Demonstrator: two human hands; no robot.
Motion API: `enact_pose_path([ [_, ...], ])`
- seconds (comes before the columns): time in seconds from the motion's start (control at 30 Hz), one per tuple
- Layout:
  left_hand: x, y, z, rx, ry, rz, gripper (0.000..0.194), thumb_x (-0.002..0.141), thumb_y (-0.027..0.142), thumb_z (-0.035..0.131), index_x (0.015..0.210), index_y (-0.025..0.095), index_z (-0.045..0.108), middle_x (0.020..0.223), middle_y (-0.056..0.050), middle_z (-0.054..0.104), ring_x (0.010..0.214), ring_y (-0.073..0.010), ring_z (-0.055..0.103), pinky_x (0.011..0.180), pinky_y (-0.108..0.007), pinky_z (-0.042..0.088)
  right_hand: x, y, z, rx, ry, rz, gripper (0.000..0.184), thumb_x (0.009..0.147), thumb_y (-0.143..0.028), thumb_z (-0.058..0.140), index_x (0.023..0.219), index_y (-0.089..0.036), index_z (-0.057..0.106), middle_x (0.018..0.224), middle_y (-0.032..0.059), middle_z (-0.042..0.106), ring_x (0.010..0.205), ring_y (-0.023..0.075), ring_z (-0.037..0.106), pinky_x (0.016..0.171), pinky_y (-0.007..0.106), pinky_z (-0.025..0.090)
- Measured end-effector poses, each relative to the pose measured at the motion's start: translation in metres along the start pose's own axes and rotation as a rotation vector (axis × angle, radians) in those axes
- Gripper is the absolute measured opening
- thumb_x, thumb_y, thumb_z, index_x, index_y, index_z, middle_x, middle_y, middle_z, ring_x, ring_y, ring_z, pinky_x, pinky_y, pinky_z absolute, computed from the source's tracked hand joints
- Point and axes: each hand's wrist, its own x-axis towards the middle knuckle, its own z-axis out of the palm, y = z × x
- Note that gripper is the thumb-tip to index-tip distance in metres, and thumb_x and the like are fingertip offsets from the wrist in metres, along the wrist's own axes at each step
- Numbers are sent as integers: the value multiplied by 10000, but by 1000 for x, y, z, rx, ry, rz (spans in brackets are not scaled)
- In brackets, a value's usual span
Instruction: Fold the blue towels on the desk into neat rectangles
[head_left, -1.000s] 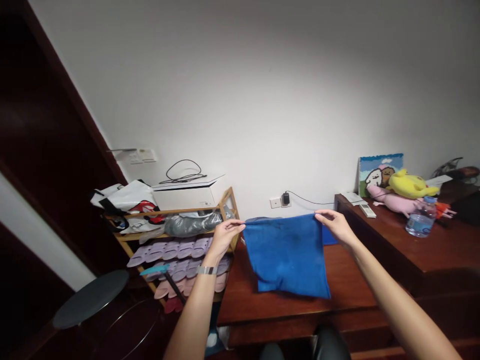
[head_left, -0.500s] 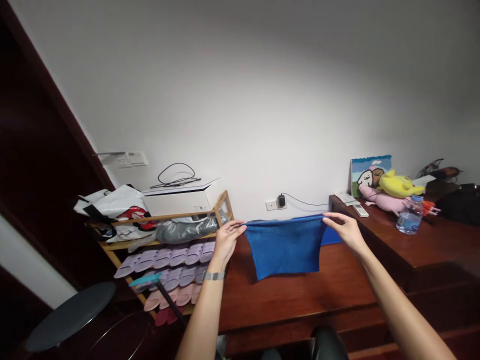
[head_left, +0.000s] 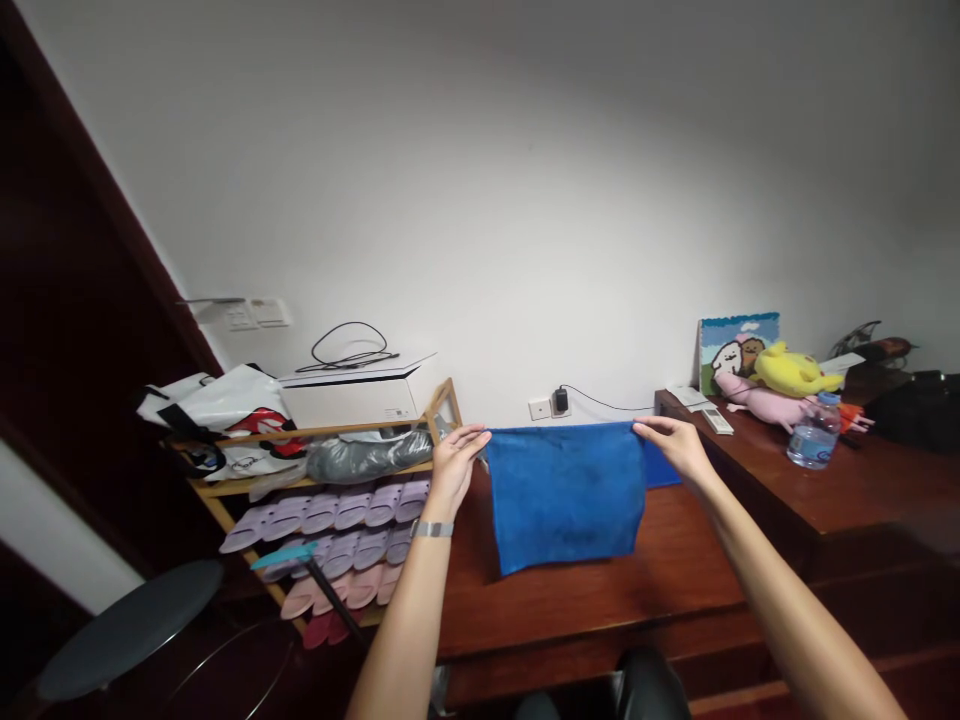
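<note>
A blue cloth (head_left: 566, 498) hangs stretched between my two hands, its top edge nearly straight and dark smudges on its face. My left hand (head_left: 457, 460) pinches the upper left corner between thumb and fingers; a grey band circles that wrist. At the upper right corner, my right hand (head_left: 673, 448) pinches the cloth the same way. The lower edge hangs in front of the brown wooden table (head_left: 585, 605). Behind the cloth on the right, part of another flat blue thing (head_left: 663, 467) shows; most of it is hidden.
Left stands a wooden shoe rack (head_left: 217, 520) with slippers (head_left: 304, 508), a white box (head_left: 349, 395) on top. A round dark stool (head_left: 131, 628) is lower left. On the right surface are a water bottle (head_left: 814, 440), plush toys (head_left: 796, 370) and a remote (head_left: 718, 420).
The cloth's top edge has been pulled straighter and raised slightly, and more of its face now hangs open. My right hand has shifted a little left and up.
</note>
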Motion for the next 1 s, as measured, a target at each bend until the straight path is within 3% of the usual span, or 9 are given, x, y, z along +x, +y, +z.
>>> enact_pose_path([
  [0.47,4,-5,-2,-56,43,109,361,539,291,990,813,176,786,753,-28,774,696,-135,713,701,-259,570,-5,-26,13,77,85,-44,486,697,-600,855,961,-193,815,1019,94,817,1009,281,740,951,427,575],
  [0.73,5,-8,3,-62,116,121,361,507,309,987,780,185,785,746,-25,773,693,-139,710,689,-263,572,-7,-17,20,123,90,-1,462,671,-574,876,931,-199,807,995,87,811,998,273,729,942,423,568],
  [1.0,-10,-7,-4,-14,98,175,319,559,302,975,800,201,792,756,-7,771,681,-116,690,676,-230,568,-24,-14,7,69,83,-99,417,691,-599,850,855,-220,791,925,63,802,919,255,720,882,408,578],
])
